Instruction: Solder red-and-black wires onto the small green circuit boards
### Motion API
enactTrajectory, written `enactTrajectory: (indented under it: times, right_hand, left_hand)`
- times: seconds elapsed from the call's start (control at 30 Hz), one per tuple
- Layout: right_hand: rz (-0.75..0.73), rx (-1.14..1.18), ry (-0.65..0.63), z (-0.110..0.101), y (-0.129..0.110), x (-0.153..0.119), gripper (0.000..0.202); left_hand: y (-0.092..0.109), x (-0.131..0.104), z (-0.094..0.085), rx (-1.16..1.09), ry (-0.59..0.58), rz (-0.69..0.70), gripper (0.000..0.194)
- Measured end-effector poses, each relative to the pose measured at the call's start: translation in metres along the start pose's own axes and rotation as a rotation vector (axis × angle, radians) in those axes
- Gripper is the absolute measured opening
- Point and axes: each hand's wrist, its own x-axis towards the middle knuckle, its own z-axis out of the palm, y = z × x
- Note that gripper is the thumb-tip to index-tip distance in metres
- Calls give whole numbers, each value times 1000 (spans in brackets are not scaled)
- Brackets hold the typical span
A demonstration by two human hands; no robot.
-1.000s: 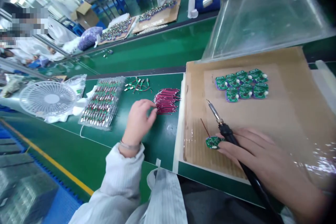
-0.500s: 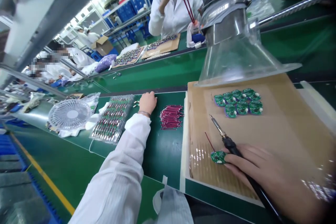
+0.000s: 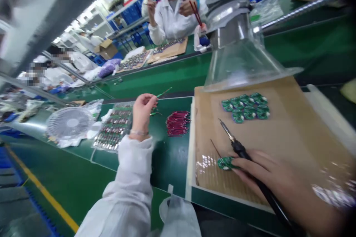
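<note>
My left hand (image 3: pixel 143 113) is raised over the bench, thumb and fingers pinching a thin green wire (image 3: pixel 164 92) that points up to the right. Another green wire (image 3: pixel 156 113) shows just beneath the hand. Resting on the cardboard sheet (image 3: pixel 294 148), my right hand (image 3: pixel 267 177) grips a soldering iron (image 3: pixel 241 152), its tip pointing up and left. The fingertips of that hand also hold a small green circuit board (image 3: pixel 226 163), from which a thin dark red wire (image 3: pixel 215 147) sticks up. A bundle of red wires (image 3: pixel 178 123) lies between the hands.
Several green boards (image 3: pixel 246 107) sit in rows on the cardboard, below a clear fume hood (image 3: pixel 247 64). Left of my left hand are a tray of small boards (image 3: pixel 112 129) and a white fan (image 3: pixel 71 122). A co-worker (image 3: pixel 175 14) sits across the bench.
My left hand has lifted and moved slightly left, now with a green wire in its fingers. My right hand keeps its hold on the iron and board. The co-worker's hands have lowered.
</note>
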Motion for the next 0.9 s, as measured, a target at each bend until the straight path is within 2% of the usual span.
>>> enactTrajectory:
  times: [0.07, 0.13, 0.23, 0.3, 0.4, 0.57, 0.77, 0.9]
  right_hand:
    - [46, -2, -22, -11, -9, 8, 19]
    - [112, 33, 34, -20, -19, 18, 16]
    - [239, 31, 84, -26, -32, 31, 11]
    - [302, 62, 130, -24, -37, 36, 14]
    - [373, 228, 187, -15, -40, 35, 24]
    - [469, 576, 292, -3, -38, 28, 35]
    - [449, 716, 366, -3, -38, 29, 39]
    - [474, 695, 371, -3, -39, 28, 35]
  left_hand:
    - [18, -36, 4, -197, -59, 7, 17]
    - [35, -75, 13, -595, -220, -41, 17]
    - [56, -124, 32, -779, -478, -158, 15]
    - [66, -144, 43, -811, -559, -215, 13]
    - [75, -157, 53, -872, -575, -245, 12]
    - [77, -161, 58, -965, -618, -229, 7]
    - [81, -166, 61, -966, -689, -219, 5]
    - [85, -169, 61, -873, -662, -153, 9]
